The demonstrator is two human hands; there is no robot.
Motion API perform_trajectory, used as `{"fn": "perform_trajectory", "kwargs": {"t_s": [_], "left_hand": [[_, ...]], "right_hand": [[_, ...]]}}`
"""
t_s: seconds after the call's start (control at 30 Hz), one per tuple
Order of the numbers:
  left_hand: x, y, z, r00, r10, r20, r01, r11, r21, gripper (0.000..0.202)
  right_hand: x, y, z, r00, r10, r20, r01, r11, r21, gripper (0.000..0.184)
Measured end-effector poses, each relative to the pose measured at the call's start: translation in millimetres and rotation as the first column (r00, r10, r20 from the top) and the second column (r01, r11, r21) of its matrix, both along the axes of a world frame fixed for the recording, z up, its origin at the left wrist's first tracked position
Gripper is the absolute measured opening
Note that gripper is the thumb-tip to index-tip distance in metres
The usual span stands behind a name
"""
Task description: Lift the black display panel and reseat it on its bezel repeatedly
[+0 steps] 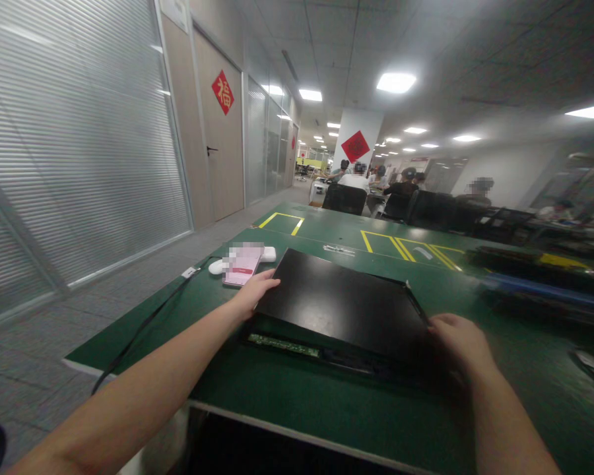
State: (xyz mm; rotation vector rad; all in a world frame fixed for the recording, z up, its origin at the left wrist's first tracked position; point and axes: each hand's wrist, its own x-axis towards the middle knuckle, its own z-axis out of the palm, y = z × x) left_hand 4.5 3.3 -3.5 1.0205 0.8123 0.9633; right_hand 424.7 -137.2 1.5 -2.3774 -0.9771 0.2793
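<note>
Nearest me runs the green table mat (pixel 287 402). Far left, a red diamond paper door sign (pixel 222 92) reads 福. My left hand (pixel 257 290) pinches the left edge of a flat black metal panel (pixel 341 303), which lies mid-table over a green circuit strip (pixel 282 344). My right hand (pixel 458 343) curls closed around its near right corner.

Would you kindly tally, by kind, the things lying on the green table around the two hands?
Black panel: 1
Black cable: 1
Pink phone: 1
White pieces showing either side of the phone: 2
Total: 5
</note>
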Motion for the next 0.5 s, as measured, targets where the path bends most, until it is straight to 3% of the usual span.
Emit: {"fn": "perform_trajectory", "kwargs": {"t_s": [0.5], "left_hand": [[0.3,1.3,-1.9,0.999,-0.006,-0.034,0.006,1.0,-0.004,0.045]], "right_hand": [[0.2,1.2,0.5,1.0,-0.004,0.015,0.005,0.998,-0.07,0.025]]}}
